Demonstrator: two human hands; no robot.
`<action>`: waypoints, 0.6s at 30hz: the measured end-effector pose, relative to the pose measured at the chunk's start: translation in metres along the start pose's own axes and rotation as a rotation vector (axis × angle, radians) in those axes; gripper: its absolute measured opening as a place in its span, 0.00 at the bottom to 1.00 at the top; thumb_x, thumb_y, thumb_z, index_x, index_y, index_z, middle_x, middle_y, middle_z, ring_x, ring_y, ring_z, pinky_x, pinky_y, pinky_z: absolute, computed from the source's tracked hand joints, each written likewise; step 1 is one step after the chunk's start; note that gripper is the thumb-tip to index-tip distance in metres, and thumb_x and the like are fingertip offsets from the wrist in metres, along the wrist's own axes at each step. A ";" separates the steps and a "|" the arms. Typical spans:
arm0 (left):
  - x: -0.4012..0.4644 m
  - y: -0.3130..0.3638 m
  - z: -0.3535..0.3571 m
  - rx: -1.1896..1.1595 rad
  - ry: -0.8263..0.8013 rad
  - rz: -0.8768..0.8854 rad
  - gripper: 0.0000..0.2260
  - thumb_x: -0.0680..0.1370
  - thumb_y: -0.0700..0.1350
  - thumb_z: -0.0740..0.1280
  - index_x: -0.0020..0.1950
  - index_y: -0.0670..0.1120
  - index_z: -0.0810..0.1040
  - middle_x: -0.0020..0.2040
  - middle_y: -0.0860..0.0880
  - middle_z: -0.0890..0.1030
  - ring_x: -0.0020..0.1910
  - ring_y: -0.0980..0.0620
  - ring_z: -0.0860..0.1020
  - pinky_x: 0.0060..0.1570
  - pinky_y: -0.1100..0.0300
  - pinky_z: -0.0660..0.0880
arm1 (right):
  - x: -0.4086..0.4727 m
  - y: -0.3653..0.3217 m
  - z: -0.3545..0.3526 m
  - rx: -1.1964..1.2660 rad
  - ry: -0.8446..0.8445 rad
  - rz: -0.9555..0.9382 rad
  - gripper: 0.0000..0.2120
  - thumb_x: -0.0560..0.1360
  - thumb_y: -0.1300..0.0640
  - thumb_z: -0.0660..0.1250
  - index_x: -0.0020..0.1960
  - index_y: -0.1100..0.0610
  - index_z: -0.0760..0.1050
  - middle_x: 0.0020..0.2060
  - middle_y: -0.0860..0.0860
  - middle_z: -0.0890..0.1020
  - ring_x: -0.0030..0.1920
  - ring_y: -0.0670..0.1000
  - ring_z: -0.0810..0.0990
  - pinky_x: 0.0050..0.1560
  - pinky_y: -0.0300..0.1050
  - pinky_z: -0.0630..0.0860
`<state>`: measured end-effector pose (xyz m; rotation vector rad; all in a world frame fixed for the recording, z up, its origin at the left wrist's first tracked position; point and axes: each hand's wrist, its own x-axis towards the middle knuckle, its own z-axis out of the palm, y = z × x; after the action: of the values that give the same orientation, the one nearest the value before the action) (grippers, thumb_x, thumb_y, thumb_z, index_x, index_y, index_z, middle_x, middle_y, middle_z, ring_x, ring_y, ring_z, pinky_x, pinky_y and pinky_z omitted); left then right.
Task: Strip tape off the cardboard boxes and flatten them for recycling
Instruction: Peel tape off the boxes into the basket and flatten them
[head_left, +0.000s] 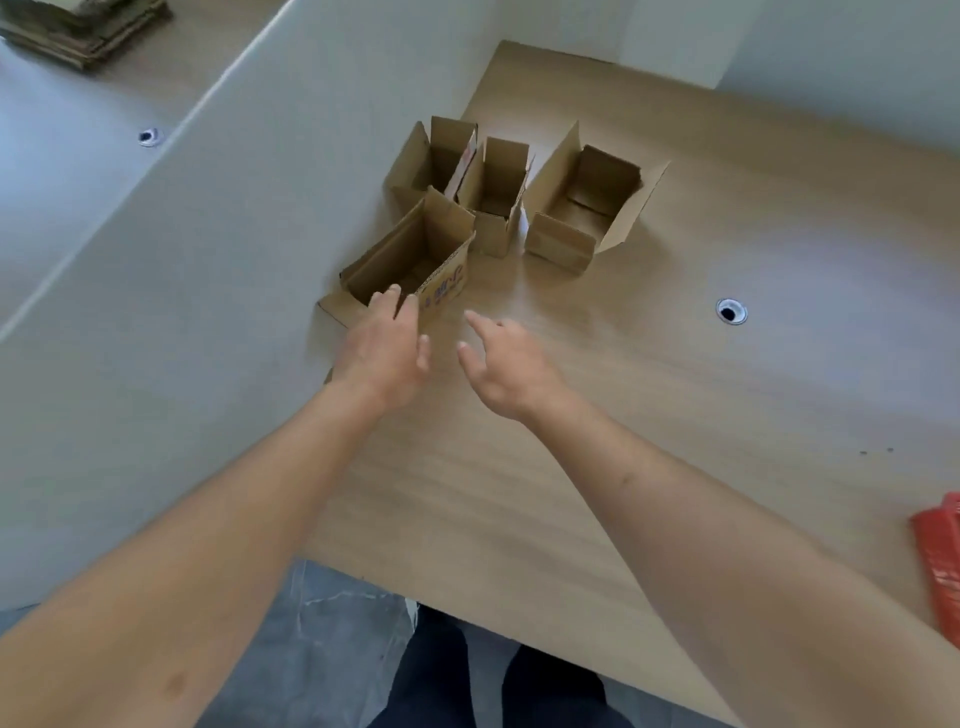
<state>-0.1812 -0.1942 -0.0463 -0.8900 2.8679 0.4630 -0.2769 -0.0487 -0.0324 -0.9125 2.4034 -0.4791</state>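
The wooden bench (675, 389) carries four open boxes (493, 192), all beyond the hands. The left hand (387, 345) touches the near rim of the nearest box (410, 260), fingers straight. The right hand (501, 361) hovers beside it, fingers spread, holding nothing.
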 end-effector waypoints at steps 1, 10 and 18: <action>0.005 -0.010 0.000 -0.005 0.000 -0.007 0.26 0.84 0.48 0.60 0.81 0.41 0.59 0.82 0.40 0.57 0.81 0.39 0.56 0.77 0.46 0.60 | 0.009 -0.008 0.006 0.018 0.009 0.010 0.27 0.84 0.42 0.54 0.82 0.44 0.57 0.71 0.54 0.72 0.69 0.59 0.73 0.65 0.58 0.74; 0.033 -0.063 0.032 0.068 -0.052 0.089 0.22 0.80 0.40 0.65 0.74 0.43 0.72 0.76 0.42 0.69 0.77 0.37 0.63 0.72 0.41 0.66 | 0.084 -0.051 0.063 0.233 0.019 0.099 0.24 0.85 0.41 0.48 0.80 0.38 0.58 0.69 0.56 0.73 0.67 0.61 0.74 0.66 0.60 0.73; 0.034 -0.071 0.023 -0.043 0.160 0.270 0.18 0.75 0.34 0.65 0.65 0.40 0.79 0.60 0.44 0.80 0.49 0.40 0.80 0.46 0.45 0.79 | 0.101 -0.053 0.079 0.393 0.182 0.229 0.18 0.84 0.47 0.59 0.70 0.54 0.74 0.64 0.55 0.78 0.65 0.57 0.76 0.64 0.51 0.74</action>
<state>-0.1690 -0.2603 -0.0924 -0.5697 3.1534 0.5003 -0.2684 -0.1672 -0.1048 -0.4333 2.4082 -0.9357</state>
